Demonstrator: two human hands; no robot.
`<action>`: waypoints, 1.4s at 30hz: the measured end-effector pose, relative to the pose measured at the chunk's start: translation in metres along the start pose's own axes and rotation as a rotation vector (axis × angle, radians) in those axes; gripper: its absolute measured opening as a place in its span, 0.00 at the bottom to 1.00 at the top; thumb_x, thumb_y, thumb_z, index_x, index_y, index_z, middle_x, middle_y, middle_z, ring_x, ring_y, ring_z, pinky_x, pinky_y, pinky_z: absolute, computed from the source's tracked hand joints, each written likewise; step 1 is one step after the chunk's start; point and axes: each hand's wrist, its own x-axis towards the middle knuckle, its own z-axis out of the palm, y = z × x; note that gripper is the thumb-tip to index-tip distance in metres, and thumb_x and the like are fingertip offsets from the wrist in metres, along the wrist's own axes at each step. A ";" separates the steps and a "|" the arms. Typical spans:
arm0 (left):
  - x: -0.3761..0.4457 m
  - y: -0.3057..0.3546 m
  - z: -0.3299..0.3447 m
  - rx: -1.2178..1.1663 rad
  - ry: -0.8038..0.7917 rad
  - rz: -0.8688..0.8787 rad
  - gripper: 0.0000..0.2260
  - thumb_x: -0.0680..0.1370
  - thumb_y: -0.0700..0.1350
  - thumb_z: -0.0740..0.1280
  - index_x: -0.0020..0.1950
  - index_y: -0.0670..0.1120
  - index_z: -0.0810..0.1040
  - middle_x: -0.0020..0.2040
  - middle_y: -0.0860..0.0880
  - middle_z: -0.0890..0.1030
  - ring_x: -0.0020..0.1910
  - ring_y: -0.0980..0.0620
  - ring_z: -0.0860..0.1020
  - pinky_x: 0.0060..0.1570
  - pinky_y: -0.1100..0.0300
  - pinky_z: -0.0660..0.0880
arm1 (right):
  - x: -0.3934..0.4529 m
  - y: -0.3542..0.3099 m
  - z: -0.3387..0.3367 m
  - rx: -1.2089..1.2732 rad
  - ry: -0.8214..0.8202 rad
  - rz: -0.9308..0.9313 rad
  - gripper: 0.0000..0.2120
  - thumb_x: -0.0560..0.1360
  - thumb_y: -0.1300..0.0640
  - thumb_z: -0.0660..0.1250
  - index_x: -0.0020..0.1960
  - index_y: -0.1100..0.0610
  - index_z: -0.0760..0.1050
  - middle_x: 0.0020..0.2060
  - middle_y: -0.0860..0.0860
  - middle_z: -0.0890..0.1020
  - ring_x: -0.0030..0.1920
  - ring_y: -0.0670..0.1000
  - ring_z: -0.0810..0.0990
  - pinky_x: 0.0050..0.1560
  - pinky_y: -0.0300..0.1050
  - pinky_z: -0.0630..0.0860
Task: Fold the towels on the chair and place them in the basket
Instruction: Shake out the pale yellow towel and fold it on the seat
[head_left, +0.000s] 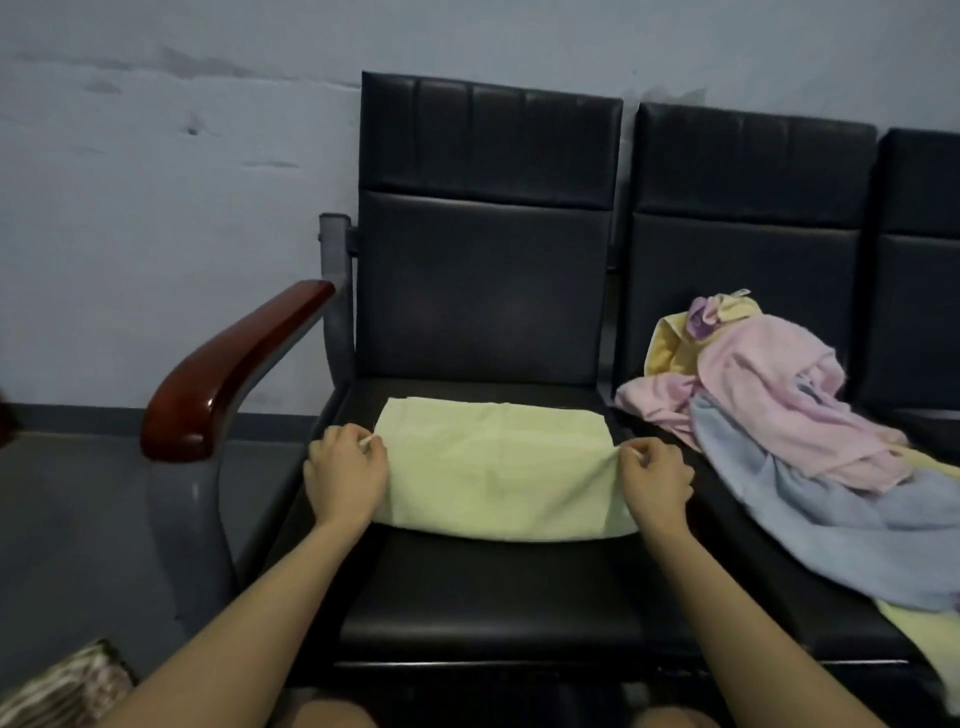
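Towel (493, 467) edges are pinched in my left hand (345, 475) and right hand (655, 480); I should fold it evenly, corners matching.

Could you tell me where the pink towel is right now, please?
In the head view, the pink towel lies at the right, atop the unfolded pile on the neighbouring seat, over the blue towel, beyond the right hand.

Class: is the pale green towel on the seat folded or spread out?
Folded: the pale green towel forms a doubled rectangle, both hands pinching its side edges.
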 end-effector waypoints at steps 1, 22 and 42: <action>0.002 -0.003 0.006 0.046 -0.044 0.015 0.10 0.79 0.46 0.62 0.54 0.42 0.78 0.58 0.43 0.77 0.57 0.42 0.73 0.56 0.49 0.69 | 0.001 0.001 0.005 -0.052 -0.027 0.015 0.10 0.78 0.57 0.61 0.53 0.58 0.79 0.59 0.58 0.76 0.62 0.64 0.68 0.62 0.55 0.64; 0.020 -0.010 0.063 0.547 -0.677 0.381 0.27 0.81 0.61 0.50 0.77 0.52 0.57 0.77 0.52 0.57 0.76 0.48 0.56 0.71 0.49 0.55 | 0.014 0.015 0.065 -0.569 -0.519 -0.412 0.19 0.81 0.47 0.57 0.71 0.49 0.68 0.70 0.49 0.69 0.68 0.55 0.67 0.65 0.50 0.62; 0.097 -0.002 0.112 0.428 -0.356 0.200 0.17 0.82 0.47 0.55 0.69 0.46 0.71 0.66 0.45 0.74 0.62 0.43 0.71 0.61 0.51 0.64 | 0.103 0.032 0.076 -0.499 -0.206 -0.187 0.14 0.79 0.61 0.60 0.62 0.61 0.76 0.58 0.61 0.76 0.57 0.64 0.73 0.55 0.55 0.72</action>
